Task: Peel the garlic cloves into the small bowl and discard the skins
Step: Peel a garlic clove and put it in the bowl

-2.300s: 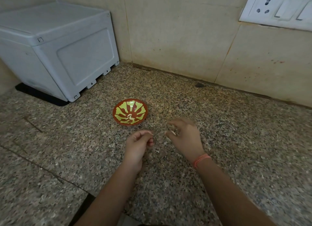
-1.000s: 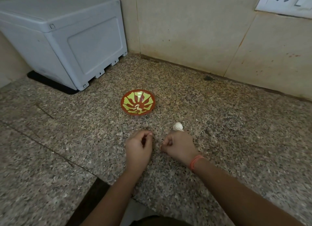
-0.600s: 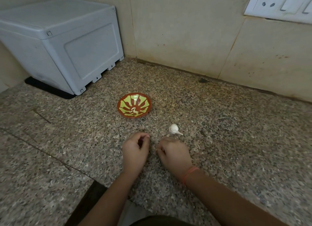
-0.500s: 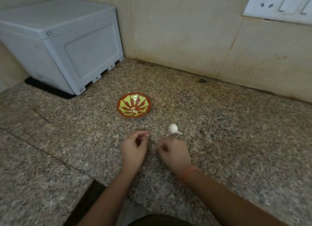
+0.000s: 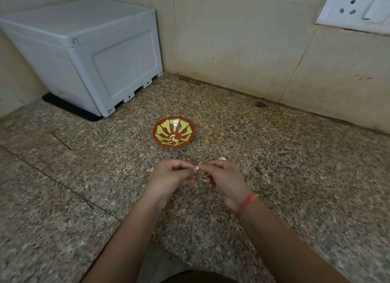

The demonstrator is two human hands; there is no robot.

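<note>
Hands meet over the granite counter (image 5: 295, 166): left hand (image 5: 173, 177) and right hand (image 5: 225, 179), fingers curled, both pinch one tiny garlic clove (image 5: 196, 168) between their tips. The small bowl (image 5: 173, 131) sits apart at eleven o'clock. A garlic bulb (image 5: 222, 158) peeks out at twelve o'clock past the right knuckles.
</note>
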